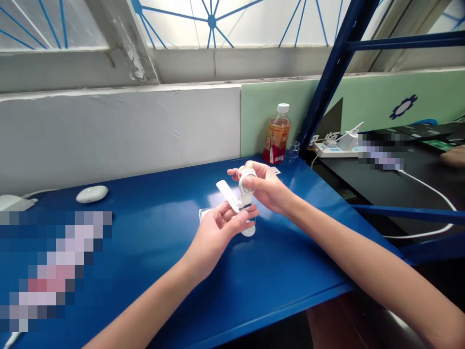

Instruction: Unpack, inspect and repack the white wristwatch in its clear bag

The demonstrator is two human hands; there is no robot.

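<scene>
A white watch [228, 196] with a long strap is held up over the blue table [152, 261]. My right hand [267, 186] closes on its round head, thumb in front and fingers behind. Lower down, my left hand [220, 225] pinches the strap where a small dark strip shows, and the strap's free end points up to the left. Beneath my left hand lies a clear plastic piece [249, 231] with a rounded end, mostly covered by the fingers. Behind my right wrist, a small pale card-like piece [276, 170] rests on the table.
A drink bottle [277, 135] with a white cap stands at the back, beside a clear cup-like object [292, 149]. To the left lies a white earbud-style case [92, 194]. A blue metal post [329, 72] rises at the right. Beyond it are a power strip [336, 149] and another person's hand [454, 157].
</scene>
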